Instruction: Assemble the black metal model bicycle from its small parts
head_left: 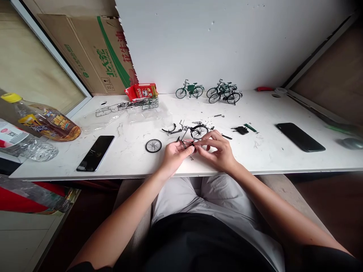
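Note:
Just above the table's front edge, a partly built black miniature bicycle [184, 133] lies between my hands, tilted over. Its handlebar points away from me, and one spoked wheel [200, 132] is at the far right of it. My left hand [174, 154] is closed on its frame, thumb and fingers pinching it from the left. From the right, the fingertips of my right hand [219, 151] pinch the bicycle around its crank; any small part between them is hidden. A loose spoked wheel [153, 146] lies left of my left hand. A curved black mudguard [169, 131] rests behind it.
Several finished miniature bicycles [190, 90] stand along the back wall. Black part frames [127, 105] and a red packet [141, 91] lie at back left. Phones [95, 153] flank the work, bottles [48, 121] lie far left, and small black and green pieces [242, 130] lie right.

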The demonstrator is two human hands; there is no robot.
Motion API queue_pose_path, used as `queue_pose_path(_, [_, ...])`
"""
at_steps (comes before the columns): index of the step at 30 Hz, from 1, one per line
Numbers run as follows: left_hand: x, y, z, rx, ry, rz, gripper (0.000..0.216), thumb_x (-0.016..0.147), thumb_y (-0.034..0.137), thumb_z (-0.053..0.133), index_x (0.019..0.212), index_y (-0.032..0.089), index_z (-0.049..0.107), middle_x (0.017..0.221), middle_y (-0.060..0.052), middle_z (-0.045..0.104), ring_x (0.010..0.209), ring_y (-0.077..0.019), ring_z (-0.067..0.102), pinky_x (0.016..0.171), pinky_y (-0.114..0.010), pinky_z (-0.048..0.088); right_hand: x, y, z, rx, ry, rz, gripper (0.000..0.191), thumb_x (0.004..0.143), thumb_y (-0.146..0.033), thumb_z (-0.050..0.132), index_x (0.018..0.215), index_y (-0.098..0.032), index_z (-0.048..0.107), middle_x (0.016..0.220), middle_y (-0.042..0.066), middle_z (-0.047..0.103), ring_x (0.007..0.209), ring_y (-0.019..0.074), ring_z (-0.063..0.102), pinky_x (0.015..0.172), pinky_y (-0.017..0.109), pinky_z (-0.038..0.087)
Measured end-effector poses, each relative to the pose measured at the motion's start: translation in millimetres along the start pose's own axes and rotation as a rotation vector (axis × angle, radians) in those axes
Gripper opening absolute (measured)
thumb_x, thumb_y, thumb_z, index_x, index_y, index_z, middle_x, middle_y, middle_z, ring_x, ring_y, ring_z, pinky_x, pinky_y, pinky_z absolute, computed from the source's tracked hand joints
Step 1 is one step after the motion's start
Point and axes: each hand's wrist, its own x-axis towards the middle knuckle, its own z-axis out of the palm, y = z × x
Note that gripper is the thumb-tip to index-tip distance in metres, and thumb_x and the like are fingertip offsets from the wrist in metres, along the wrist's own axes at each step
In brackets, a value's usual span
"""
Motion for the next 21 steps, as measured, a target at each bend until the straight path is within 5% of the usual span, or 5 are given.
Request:
queue_pose_path(13, [1.9,1.6,-1.1,-0.015,-0.016,-0.044,0.041,0.069,0.032,0.096,0.1,0.013,0.078,0.105,-0.012,0.082,0.098,-0.0247,0.078,0.099,-0.043,0.061,11.4,-0.2,-7.6,-0.245,-0.152,-0.178,0.01,0.098,-0.022,0.067,0.099,-0.02,0.077,0.095,0.01,0.073,0.086,0.0223,0.064,0.075,0.037,0.055])
queue_pose_path(21, [-0.2,6.5,3.9,-0.046,0.036,-0.07,0.042,0.066,0.029,0.097,0.1,0.012,0.079,0.102,-0.011,0.082,0.093,-0.0214,0.077,0.097,-0.042,0.062,22.4,-0.3,-16.9,0.019,-0.15,0.064,0.006,0.091,-0.022,0.071,0.086,-0.019,0.07,0.081,0.002,0.073,0.064,0.012,0.063,0.054,0.024,0.051])
